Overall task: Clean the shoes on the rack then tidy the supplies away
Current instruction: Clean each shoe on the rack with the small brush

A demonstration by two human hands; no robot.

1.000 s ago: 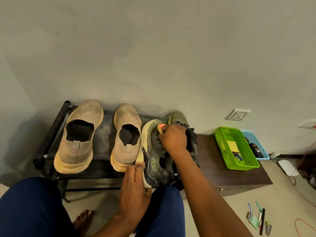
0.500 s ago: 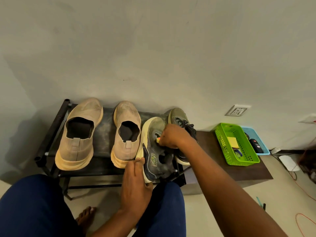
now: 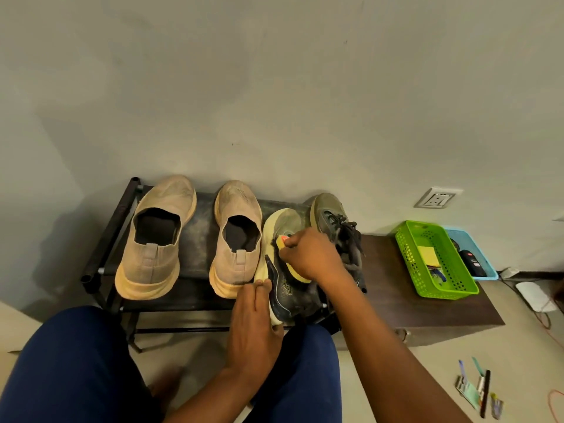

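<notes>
On the black shoe rack (image 3: 200, 239) stand two beige slip-on shoes (image 3: 155, 236) (image 3: 236, 236) and, to their right, two olive-green sneakers. The nearer sneaker (image 3: 282, 290) is tilted onto its side; my left hand (image 3: 254, 319) holds its heel and sole at the rack's front edge. My right hand (image 3: 311, 254) grips a small yellow and orange brush or sponge (image 3: 282, 240) and presses it on that sneaker's upper. The other sneaker (image 3: 331, 215), with loose black laces, stands behind my right hand.
A low brown cabinet (image 3: 406, 300) right of the rack carries a green basket (image 3: 433, 261) with a yellow pad and a blue basket (image 3: 476, 257) with a dark bottle. A wall socket (image 3: 436, 198) sits above. Small items (image 3: 479, 392) lie on the floor at right. My knees are below.
My right hand has slid the brush from the sneaker's toe back along its upper toward me. The left hand keeps its hold on the heel. The view shifted slightly.
</notes>
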